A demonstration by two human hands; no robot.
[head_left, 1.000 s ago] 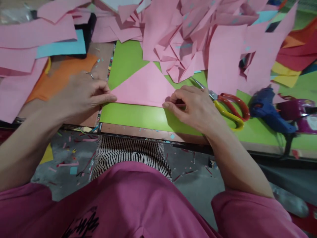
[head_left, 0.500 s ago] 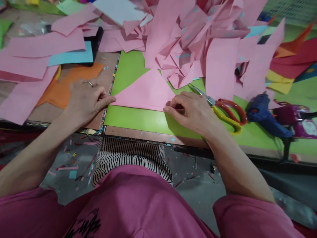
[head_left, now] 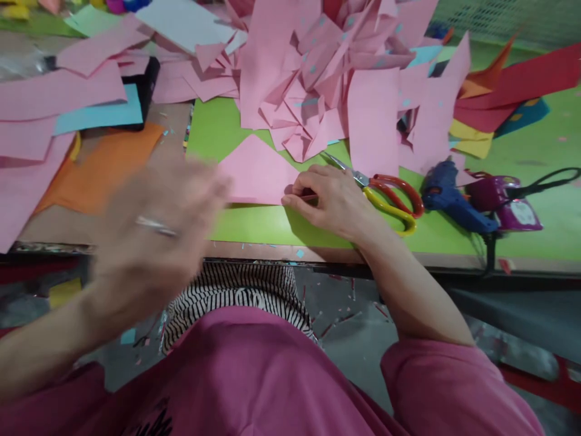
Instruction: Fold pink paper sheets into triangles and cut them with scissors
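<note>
A folded piece of pink paper [head_left: 258,172] lies on the green table surface in front of me, its straight edge towards me and its peak pointing away. My right hand [head_left: 324,197] pinches the right corner of this paper between thumb and fingers. Raised above the table edge, my left hand [head_left: 158,224] is smeared by motion, with a ring on one finger; it covers the paper's left corner, and its fingers cannot be made out clearly. Scissors [head_left: 393,200] with red and yellow handles lie just beyond my right hand, blades pointing away to the left.
A heap of pink paper pieces [head_left: 295,72] fills the back. Orange felt-like sheet [head_left: 104,163] and more pink strips [head_left: 59,91] lie at left. A blue glue gun [head_left: 454,197] and a purple object [head_left: 512,206] with a black loop stand right. Table edge [head_left: 276,251] runs before me.
My left hand has let go of the paper's left corner and risen towards me, now blurred. My right hand still holds the right corner. The whole view has shifted slightly.
</note>
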